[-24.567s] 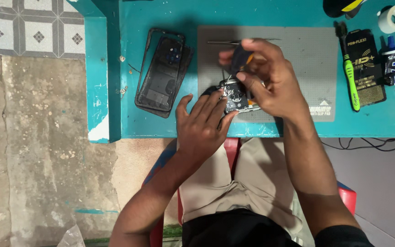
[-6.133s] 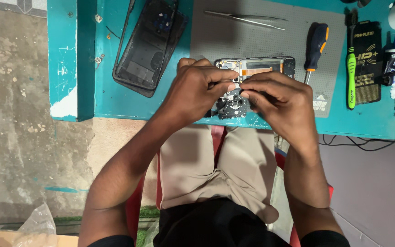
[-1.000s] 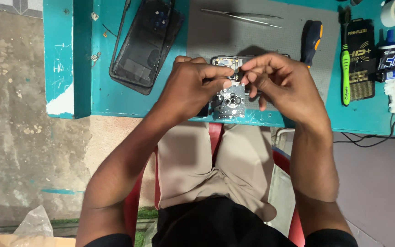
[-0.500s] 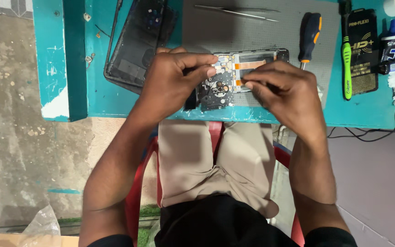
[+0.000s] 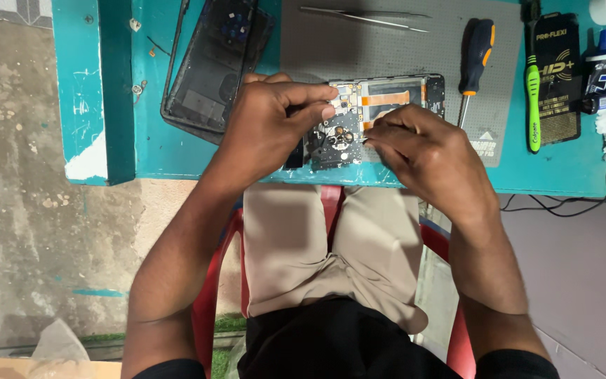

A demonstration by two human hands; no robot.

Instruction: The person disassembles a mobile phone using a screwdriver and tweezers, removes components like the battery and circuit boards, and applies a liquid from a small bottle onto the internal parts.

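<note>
The turquoise surface (image 5: 177, 158) is chipped at its corner, above a stained concrete floor (image 5: 29, 210); a grey mat (image 5: 387, 52) carries the opened phone (image 5: 380, 116) at its near edge; the left hand (image 5: 268, 130) curls over its end; the right hand (image 5: 426, 151) pinches at its board; a screwdriver (image 5: 475, 60) lies beside.

Black-gold flat package (image 5: 557, 77) upright, table's right; blue-white pack (image 5: 603, 70) beside.

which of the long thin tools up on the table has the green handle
The toothbrush lying right of the grey mat. The screwdriver has a black and orange handle; the tweezers are bare metal.
</note>
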